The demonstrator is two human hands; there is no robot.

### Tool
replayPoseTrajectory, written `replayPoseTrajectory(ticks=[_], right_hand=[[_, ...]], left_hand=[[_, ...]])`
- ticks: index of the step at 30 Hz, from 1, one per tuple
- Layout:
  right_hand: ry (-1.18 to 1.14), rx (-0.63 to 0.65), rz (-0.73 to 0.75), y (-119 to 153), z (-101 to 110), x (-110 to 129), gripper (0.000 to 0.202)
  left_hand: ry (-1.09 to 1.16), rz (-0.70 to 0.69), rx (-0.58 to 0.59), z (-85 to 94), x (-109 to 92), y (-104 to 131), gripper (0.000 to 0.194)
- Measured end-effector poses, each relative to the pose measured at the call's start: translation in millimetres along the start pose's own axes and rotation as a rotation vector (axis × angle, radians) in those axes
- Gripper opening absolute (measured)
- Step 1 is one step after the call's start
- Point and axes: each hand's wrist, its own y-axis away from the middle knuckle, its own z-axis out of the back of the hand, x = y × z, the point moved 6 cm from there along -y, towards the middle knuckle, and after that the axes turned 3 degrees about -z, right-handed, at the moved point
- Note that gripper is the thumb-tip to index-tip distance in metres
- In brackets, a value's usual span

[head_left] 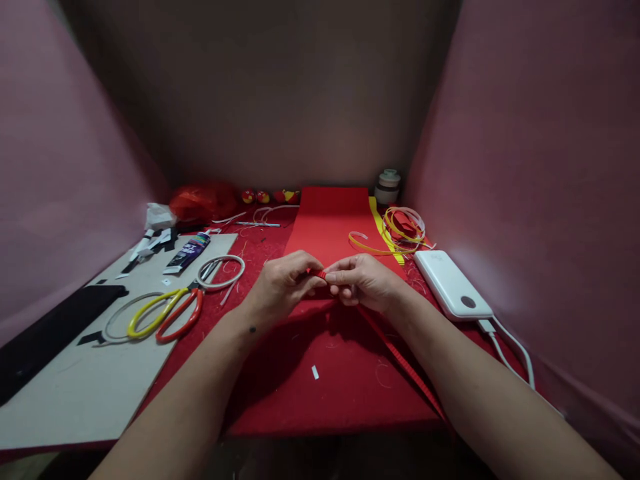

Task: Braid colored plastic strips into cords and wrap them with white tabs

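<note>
Between my two hands, over the middle of the table, is a ribbed red paper strip (318, 273). Its long tail (400, 357) runs from under my right hand down to the table's front edge. My left hand (290, 280) pinches the strip's end, thumb and fingers closed on it. From the other side, my right hand (357, 279) grips the same strip between thumb and fingertips. A broad sheet of red card (333, 220) lies flat just behind the hands. The exact shape of the held end is partly covered by my fingers.
Scissors (165, 317) with yellow and red handles lie left on a grey board (100, 407), near a glue tube (189, 252). A white power bank (453, 285) with a cable lies right. Coiled yellow strips (404, 230), a lidded jar (388, 187) and a red bag (204, 200) stand behind.
</note>
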Motion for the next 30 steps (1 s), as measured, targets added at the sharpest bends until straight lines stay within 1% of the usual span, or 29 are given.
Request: replayPoseTrajectory(ticks=[1, 3, 6, 9, 14, 16, 19, 22, 24, 25, 27, 29, 30], right_hand=[[0.03, -0.015, 0.007, -0.2, 0.6, 0.1, 0.018], [0.075, -0.032, 0.008, -0.1, 1.1, 0.0, 0.018], [0.089, -0.017, -0.007, 0.2, -0.1, -0.7, 0.02], [0.038, 0.01, -0.018, 0.5, -0.9, -0.7, 0.021], [-0.071, 0.042, -0.003, 2.7, -3.6, 2.5, 0.019], [-0.097, 0.052, -0.001, 3.7, -5.4, 3.5, 0.018], [-0.116, 0.11, -0.009, 5.1, -10.4, 4.0, 0.017], [-0.124, 0.149, -0.005, 5.8, -12.9, 4.5, 0.018], [-0.117, 0.122, 0.002, 5.1, -10.9, 4.4, 0.018], [-0.106, 0.096, 0.001, 4.4, -9.1, 3.9, 0.019], [-0.063, 0.033, 0.0, 2.7, -5.0, 2.6, 0.018], [0.011, -0.026, 0.005, 0.9, -1.6, 1.3, 0.016], [0.049, -0.049, 0.011, 0.3, -0.5, 1.0, 0.015]], left_hand=[[-0.083, -0.061, -0.001, -1.3, -1.4, 0.2, 0.005], [-0.171, -0.121, 0.002, -4.1, -1.7, 1.0, 0.007], [-0.155, -0.101, 0.024, -5.3, -0.7, 1.9, 0.007], [-0.049, -0.055, 0.019, -0.9, -4.0, 2.4, 0.006], [0.186, 0.037, -0.043, 7.5, -6.2, 3.1, 0.006], [0.305, 0.092, -0.064, 7.7, -3.2, 3.9, 0.008], [0.45, 0.152, -0.073, 4.8, 0.3, 5.1, 0.008], [0.5, 0.166, -0.082, 2.5, 2.0, 5.2, 0.009], [0.426, 0.119, -0.082, 2.2, 2.1, 4.1, 0.009], [0.336, 0.067, -0.079, 2.3, 1.5, 3.2, 0.009], [0.068, -0.074, -0.062, 0.3, -0.5, 2.4, 0.009], [-0.205, -0.208, -0.032, -6.2, -1.0, 3.8, 0.011], [-0.303, -0.252, -0.015, -10.1, 0.1, 5.1, 0.012]])
